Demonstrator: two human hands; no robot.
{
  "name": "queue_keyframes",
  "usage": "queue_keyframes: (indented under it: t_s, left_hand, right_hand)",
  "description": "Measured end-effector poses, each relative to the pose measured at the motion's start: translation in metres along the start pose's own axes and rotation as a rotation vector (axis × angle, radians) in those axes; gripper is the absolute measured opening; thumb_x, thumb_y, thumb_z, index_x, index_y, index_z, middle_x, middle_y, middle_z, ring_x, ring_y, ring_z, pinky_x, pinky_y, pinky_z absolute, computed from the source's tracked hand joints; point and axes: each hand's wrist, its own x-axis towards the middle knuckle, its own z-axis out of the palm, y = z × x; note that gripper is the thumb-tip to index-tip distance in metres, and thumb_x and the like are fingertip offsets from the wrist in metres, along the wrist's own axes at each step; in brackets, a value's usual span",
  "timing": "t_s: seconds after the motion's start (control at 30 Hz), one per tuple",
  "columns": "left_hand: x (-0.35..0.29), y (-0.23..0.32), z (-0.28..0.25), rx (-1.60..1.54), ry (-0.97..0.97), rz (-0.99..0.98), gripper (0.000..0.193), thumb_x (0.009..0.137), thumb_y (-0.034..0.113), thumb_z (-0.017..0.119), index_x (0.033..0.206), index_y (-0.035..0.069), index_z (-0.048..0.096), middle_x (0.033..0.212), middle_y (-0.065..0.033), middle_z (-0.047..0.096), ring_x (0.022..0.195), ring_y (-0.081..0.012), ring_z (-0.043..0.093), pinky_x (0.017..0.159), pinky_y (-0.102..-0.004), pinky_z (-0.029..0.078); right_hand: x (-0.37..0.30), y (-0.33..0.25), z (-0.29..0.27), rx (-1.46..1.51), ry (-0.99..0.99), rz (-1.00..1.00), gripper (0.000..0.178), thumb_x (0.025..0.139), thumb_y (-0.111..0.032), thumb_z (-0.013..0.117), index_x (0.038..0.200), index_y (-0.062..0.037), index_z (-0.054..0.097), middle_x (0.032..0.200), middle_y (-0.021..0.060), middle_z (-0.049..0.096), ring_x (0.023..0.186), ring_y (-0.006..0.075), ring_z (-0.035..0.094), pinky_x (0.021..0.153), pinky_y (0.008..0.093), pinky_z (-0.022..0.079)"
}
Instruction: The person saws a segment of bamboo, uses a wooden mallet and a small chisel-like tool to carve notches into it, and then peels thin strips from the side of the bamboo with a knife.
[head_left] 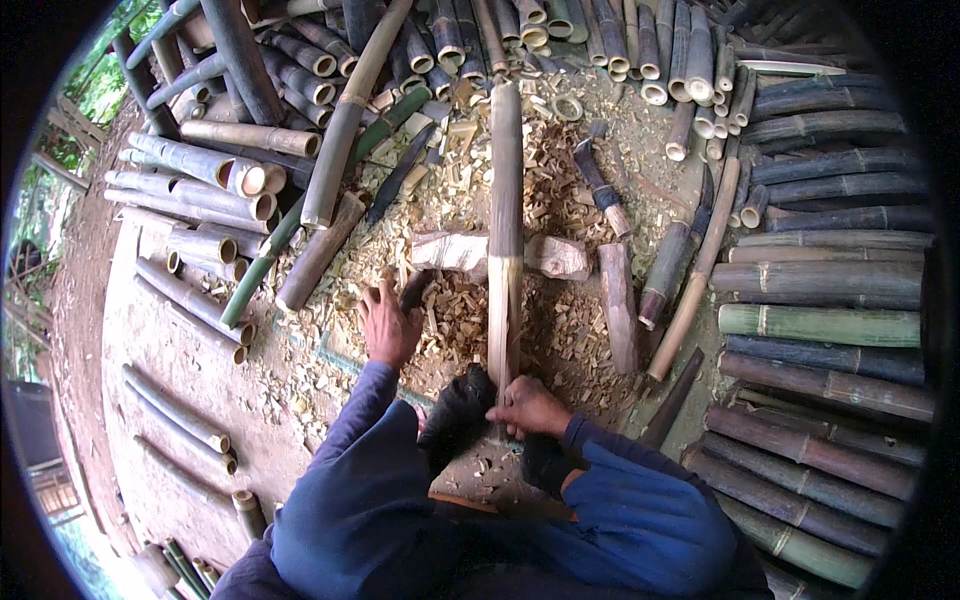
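A long bamboo pole (507, 190) runs away from me, lying across a pale chopped wooden block (445, 252). Its near part is shaved to bare, light wood. My right hand (532, 408) closes its fingers round the narrow near end, low between my legs. To the left of the pole, my left hand (390, 325) has its fingers spread above the wood chips (460, 315) and holds nothing I can see. Beside its fingertips is a dark, short piece (413, 290) whose kind is unclear. My dark shoe (456, 410) is close against the pole's near end.
Cut bamboo tubes (820, 325) are stacked along the right, with more tubes (215, 165) at the left and far side. A short log (619, 310) and a dark-handled tool (600, 188) lie right of the pole. A green bamboo length (265, 262) slants at the left.
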Motion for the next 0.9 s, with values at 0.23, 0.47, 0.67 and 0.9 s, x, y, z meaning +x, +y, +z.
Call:
queue_keyframes:
  t_s: [0.23, 0.47, 0.67, 0.9]
  left_hand:
    - [-0.043, 0.073, -0.037, -0.79, -0.739, 0.001, 0.04, 0.099, 0.034, 0.068, 0.104, -0.005, 0.068, 0.086, -0.0151, 0.071, 0.081, -0.016, 0.065, 0.071, -0.0351, 0.053]
    - [-0.046, 0.086, -0.016, -0.999, -0.847, -0.125, 0.04, 0.1, 0.035, 0.067, 0.094, -0.005, 0.07, 0.078, -0.0053, 0.069, 0.068, -0.0105, 0.06, 0.062, -0.0298, 0.05]
    - [-0.064, 0.079, 0.013, -1.265, -0.822, -0.302, 0.033, 0.099, 0.033, 0.068, 0.098, -0.001, 0.067, 0.076, -0.0019, 0.064, 0.063, -0.0087, 0.055, 0.054, -0.0264, 0.042]
    - [-0.064, 0.092, 0.009, -1.387, -0.867, -0.564, 0.03, 0.103, 0.031, 0.061, 0.106, 0.001, 0.066, 0.086, -0.0038, 0.066, 0.07, -0.0106, 0.057, 0.06, -0.0276, 0.045]
  right_hand:
    - [-0.008, -0.026, -0.017, 0.376, -0.445, 0.056, 0.034, 0.087, -0.028, 0.081, 0.104, 0.0, 0.072, 0.084, 0.0085, 0.072, 0.072, 0.0124, 0.065, 0.062, 0.0342, 0.054]
    - [-0.026, -0.062, -0.053, 0.732, -0.676, 0.225, 0.034, 0.091, -0.04, 0.079, 0.095, -0.0075, 0.071, 0.075, -0.002, 0.066, 0.059, 0.0063, 0.058, 0.052, 0.0243, 0.047]
    - [-0.037, -0.071, -0.059, 0.923, -0.669, 0.224, 0.033, 0.093, -0.042, 0.075, 0.09, -0.0096, 0.07, 0.073, -0.0043, 0.064, 0.056, 0.0047, 0.056, 0.049, 0.0228, 0.043]
    - [-0.036, -0.064, -0.059, 0.668, -0.616, 0.16, 0.034, 0.095, -0.041, 0.073, 0.102, -0.0077, 0.071, 0.082, 0.0012, 0.068, 0.07, 0.0118, 0.063, 0.066, 0.0305, 0.053]
